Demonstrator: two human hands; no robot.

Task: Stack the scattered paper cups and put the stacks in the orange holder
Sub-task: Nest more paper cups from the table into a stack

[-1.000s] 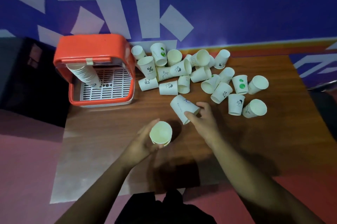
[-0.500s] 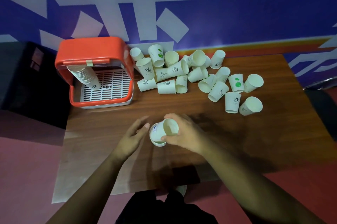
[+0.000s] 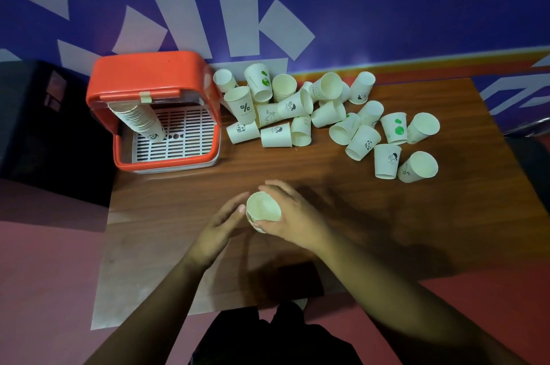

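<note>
Near the middle of the table (image 3: 342,201), the right hand (image 3: 293,222) had its fingers and thumb curled round a cup (image 3: 263,208), gripping it from the right. The cup stood roughly upright, long axis vertical, open mouth turned up at the camera. A 2nd rim showed just under the 1st at its near left, so I judged it to be 2 cups nested, though the hand hid the rest. The left hand (image 3: 220,225) held nothing: its fingers lay straight and together, tips touching or just beside the cup's left wall, and I could not tell which

About 20 loose cups (image 3: 297,108) lay scattered across the far side, most on their sides with mouths pointing every way, some upside down. The 2 nearest the hands lay to the far right of the held cup, on the right hand's side and well apart from its fingers. With that hand busy, the next pick looked to need either a reach across by the left hand or a change of grip

At the far left stood the holder (image 3: 143,73), open toward the near side, with a white grate (image 3: 184,138) for a floor. 1 tall stack (image 3: 140,120) leaned inside at its left, base on the grate, mouths up. The left hand was the nearer to the holder, and most of the task seemed left to do
</note>
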